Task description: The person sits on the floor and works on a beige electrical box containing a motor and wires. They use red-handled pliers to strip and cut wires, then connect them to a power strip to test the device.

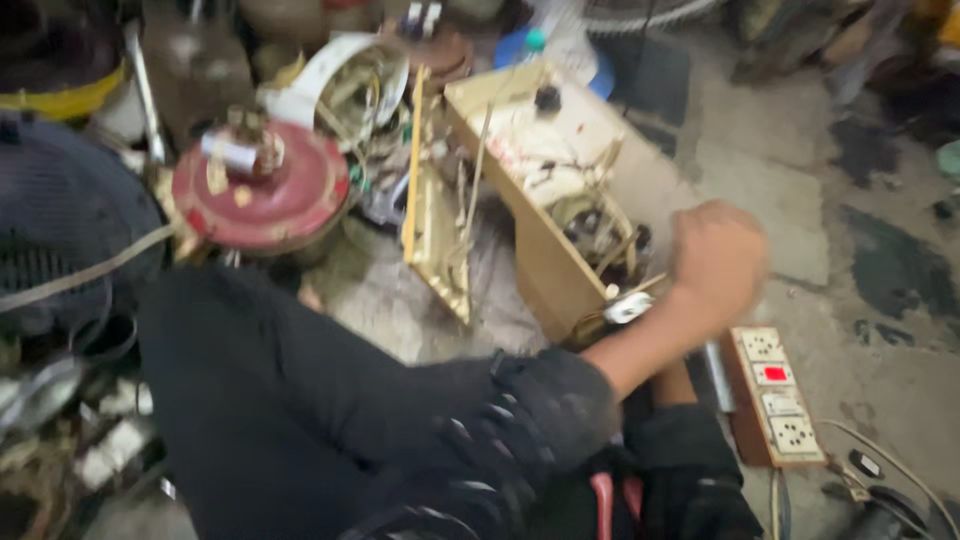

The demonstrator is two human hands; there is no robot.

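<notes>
Here, blurred left hand (718, 258) — fingers curled shut, grip unclear — just right of the open beige casing (545, 262)

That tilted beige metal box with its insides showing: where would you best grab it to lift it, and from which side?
Probably by the closed long side wall of the beige box, coming from the near lower side. That wall is flat and bare, while the open face above is full of wires and a coil. The box lies tilted on the floor, and a blurred hand is already at its lower right corner.
</notes>
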